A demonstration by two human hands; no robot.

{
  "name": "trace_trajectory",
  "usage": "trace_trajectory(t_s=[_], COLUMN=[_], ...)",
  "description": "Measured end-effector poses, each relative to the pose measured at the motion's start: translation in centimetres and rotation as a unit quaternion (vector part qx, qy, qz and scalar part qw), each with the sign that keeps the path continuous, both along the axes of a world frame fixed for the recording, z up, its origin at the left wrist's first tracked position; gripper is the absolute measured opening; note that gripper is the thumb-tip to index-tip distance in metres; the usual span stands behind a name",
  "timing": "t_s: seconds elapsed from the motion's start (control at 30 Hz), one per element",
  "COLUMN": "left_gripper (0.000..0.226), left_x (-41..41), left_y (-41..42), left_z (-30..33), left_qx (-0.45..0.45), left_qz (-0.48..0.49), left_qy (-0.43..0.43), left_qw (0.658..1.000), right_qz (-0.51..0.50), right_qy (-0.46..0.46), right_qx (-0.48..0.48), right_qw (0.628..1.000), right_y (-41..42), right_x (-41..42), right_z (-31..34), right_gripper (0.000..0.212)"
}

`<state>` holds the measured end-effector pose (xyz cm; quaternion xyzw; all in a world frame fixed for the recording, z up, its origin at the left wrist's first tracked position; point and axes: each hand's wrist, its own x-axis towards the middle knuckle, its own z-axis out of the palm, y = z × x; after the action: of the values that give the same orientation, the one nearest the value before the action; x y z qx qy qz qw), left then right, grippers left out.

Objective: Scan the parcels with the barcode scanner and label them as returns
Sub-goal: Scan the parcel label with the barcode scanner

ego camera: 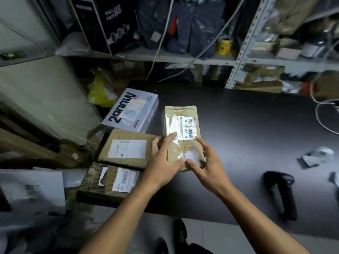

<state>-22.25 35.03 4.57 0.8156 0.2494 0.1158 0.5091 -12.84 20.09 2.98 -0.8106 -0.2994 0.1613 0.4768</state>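
A brown taped parcel [180, 123] with a white barcode label lies on the dark table [247, 129]. My left hand [164, 160] holds its near left side, fingers on the label and thumb on the near end. My right hand [206, 162] grips its near right edge, thumb on top. The black barcode scanner [279, 193] lies on the table at the right, apart from both hands. Three more parcels sit to the left: a white box [132, 110], a brown box [126, 147] and a patterned brown box [110, 180].
Metal shelves [183, 59] packed with boxes and bags stand behind the table. A white cable [319, 114] loops at the far right. Small paper scraps [315, 156] lie near the scanner. White sheets and cartons crowd the floor at the left.
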Motion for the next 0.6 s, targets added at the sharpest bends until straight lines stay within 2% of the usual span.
trace_trajectory(t_s=[0.07,0.2,0.37,0.6], left_gripper=[0.072,0.072,0.072,0.073], left_x=[0.4,1.2,2.1,5.2], left_y=[-2.0,-5.8,-9.7,-13.7], left_z=[-0.8,-2.6,-3.7,-6.1], left_qx=[-0.004,-0.027,-0.027,0.026], left_qz=[-0.057,-0.145,-0.195,-0.204], left_qy=[0.011,0.026,0.067,0.132], left_qw=[0.998,0.989,0.978,0.970], right_qz=[-0.029,-0.080,-0.156,-0.145], right_qy=[0.005,-0.017,0.023,0.082], right_qx=[-0.042,-0.131,-0.130,-0.141], right_qw=[0.999,0.988,0.979,0.976], right_y=[-3.0,-8.3,-12.9,-16.8], right_x=[-0.9,-2.5,-3.9,-1.4], right_z=[-0.3,-0.9,-2.0,-5.3], right_gripper=[0.074,0.072,0.065,0.066])
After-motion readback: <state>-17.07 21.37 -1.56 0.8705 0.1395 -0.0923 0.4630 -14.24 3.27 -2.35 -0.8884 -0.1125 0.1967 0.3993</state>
